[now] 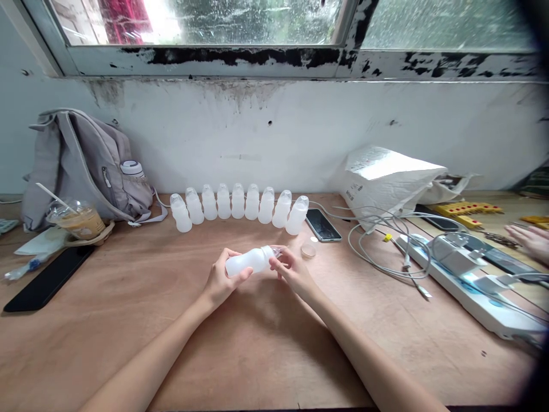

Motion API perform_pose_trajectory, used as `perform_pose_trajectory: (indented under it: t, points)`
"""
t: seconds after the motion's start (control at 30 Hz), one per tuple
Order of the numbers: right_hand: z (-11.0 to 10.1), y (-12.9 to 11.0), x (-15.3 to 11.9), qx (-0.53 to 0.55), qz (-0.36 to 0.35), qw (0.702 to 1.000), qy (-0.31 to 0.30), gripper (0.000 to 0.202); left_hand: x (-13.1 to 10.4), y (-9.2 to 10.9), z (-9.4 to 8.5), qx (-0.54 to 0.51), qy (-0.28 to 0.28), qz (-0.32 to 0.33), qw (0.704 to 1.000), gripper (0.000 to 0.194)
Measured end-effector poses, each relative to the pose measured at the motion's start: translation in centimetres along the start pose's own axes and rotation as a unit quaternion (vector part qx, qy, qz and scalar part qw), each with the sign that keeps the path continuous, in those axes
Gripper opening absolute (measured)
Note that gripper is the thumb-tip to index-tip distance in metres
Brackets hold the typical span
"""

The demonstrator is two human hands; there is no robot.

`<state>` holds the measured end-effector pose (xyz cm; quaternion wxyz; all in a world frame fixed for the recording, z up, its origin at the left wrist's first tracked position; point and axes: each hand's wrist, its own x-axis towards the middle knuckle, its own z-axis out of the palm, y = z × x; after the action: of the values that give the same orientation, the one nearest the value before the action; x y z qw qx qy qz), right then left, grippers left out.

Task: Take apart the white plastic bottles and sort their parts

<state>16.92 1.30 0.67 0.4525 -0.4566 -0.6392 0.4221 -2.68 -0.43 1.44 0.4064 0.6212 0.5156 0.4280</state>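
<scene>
A frosted white baby bottle (247, 262) lies tilted almost level above the table, its neck pointing right. My left hand (223, 277) is wrapped round its body near the base. At the other end, the fingers of my right hand (291, 268) pinch the clear nipple (277, 250), which they partly cover. Just beyond my right hand, a small clear round cap (307, 250) and a white disc (314, 239) lie on the table. Behind my hands, several similar capped bottles (237, 201) stand upright in a curved row.
A phone (323, 224) lies right of the row, near looped cables (364, 252) and a white power strip (467, 286). A white bag (381, 177) leans at the wall. On the left are a backpack (81, 166), an iced drink (79, 218) and a black slab (49, 278). Another person's hand (532, 237) shows far right.
</scene>
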Motion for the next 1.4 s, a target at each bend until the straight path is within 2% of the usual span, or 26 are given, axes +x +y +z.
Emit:
perform_pose_trajectory:
  t: [0.07, 0.13, 0.27, 0.33, 0.43, 0.53, 0.63, 0.7, 0.77, 0.83, 1.0, 1.4]
  points:
    - [-1.0, 0.1, 0.3, -0.126, -0.052, 0.990, 0.046, 0.032, 0.1, -0.2, 0.1, -0.012, 0.007, -0.003, 1.000, 0.036]
    - [-2.2, 0.4, 0.6, -0.258, -0.086, 0.956, 0.113, 0.028, 0.1, -0.3, 0.0, -0.018, 0.011, -0.009, 1.000, 0.036]
    - [-4.7, 1.8, 1.3, -0.426, -0.090, 0.865, 0.248, 0.027, 0.4, -0.4, -0.2, -0.044, 0.011, -0.020, 0.999, 0.036]
    - [-5.7, 2.8, 1.7, -0.456, -0.049, 0.846, 0.272, 0.030, 0.5, -0.2, -0.3, -0.074, 0.009, -0.030, 0.997, 0.037]
    - [-6.6, 3.9, 2.0, -0.423, 0.021, 0.870, 0.252, 0.033, 0.6, 0.1, -0.3, -0.127, 0.009, -0.048, 0.991, 0.038]
    - [-6.7, 4.1, 2.1, -0.342, 0.037, 0.907, 0.245, 0.034, 0.8, 0.1, -0.3, -0.166, -0.010, -0.061, 0.984, 0.039]
    - [-6.1, 3.3, 2.1, -0.168, 0.009, 0.956, 0.238, 0.042, 1.0, -0.3, -0.6, -0.185, -0.025, -0.061, 0.981, 0.039]
    - [-5.4, 2.6, 2.0, -0.018, -0.007, 0.980, 0.199, 0.044, 1.1, -0.5, -0.7, -0.187, -0.027, -0.060, 0.980, 0.039]
    - [-4.6, 1.9, 1.8, 0.093, -0.010, 0.984, 0.154, 0.039, 1.1, -0.6, -0.7, -0.183, -0.030, -0.062, 0.981, 0.039]
    - [-3.8, 1.3, 1.5, 0.153, -0.001, 0.981, 0.117, 0.036, 1.1, -0.6, -0.8, -0.178, -0.034, -0.065, 0.981, 0.039]
    - [-2.3, 0.4, 0.8, 0.177, 0.019, 0.982, 0.062, 0.035, 1.0, -0.5, -0.8, -0.174, -0.044, -0.068, 0.981, 0.037]
    - [-1.6, -0.1, 0.2, 0.146, 0.039, 0.988, 0.036, 0.033, 1.1, -0.6, -0.7, -0.149, -0.063, -0.059, 0.985, 0.040]
